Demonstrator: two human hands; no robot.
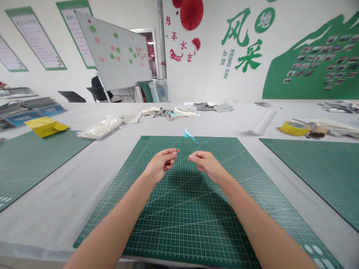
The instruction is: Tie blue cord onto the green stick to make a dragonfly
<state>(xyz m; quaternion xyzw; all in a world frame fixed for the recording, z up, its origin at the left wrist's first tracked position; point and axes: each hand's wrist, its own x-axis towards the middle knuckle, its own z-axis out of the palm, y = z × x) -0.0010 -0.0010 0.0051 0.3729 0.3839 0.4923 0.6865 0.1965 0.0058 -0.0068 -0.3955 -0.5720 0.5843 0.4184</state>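
Two bare hands, mine, are raised over a green cutting mat (pixel 179 224) marked with a fine white grid, at the near middle of a table (pixel 112 160) covered in pale cloth. My left hand (pixel 162 163) pinches a thin dark green stem between thumb and fingertips. The stem belongs to a small blue-and-white flower (pixel 187 133), which leans up and to the right, above the far part of the mat. My right hand (pixel 207 163) is closed just beside it, fingers curled and thumb against forefinger, apart from the flower; whether something fine sits between those fingertips I cannot tell.

To the far left lie a yellow folder (pixel 45 126) and a clear plastic package (pixel 102 127). Folded cloths (pixel 185 110) lie along the far edge. To the far right are a white roll (pixel 265 121) and a roll of yellow tape (pixel 294 128). Beyond the table, on the left, stands a whiteboard (pixel 117 52).
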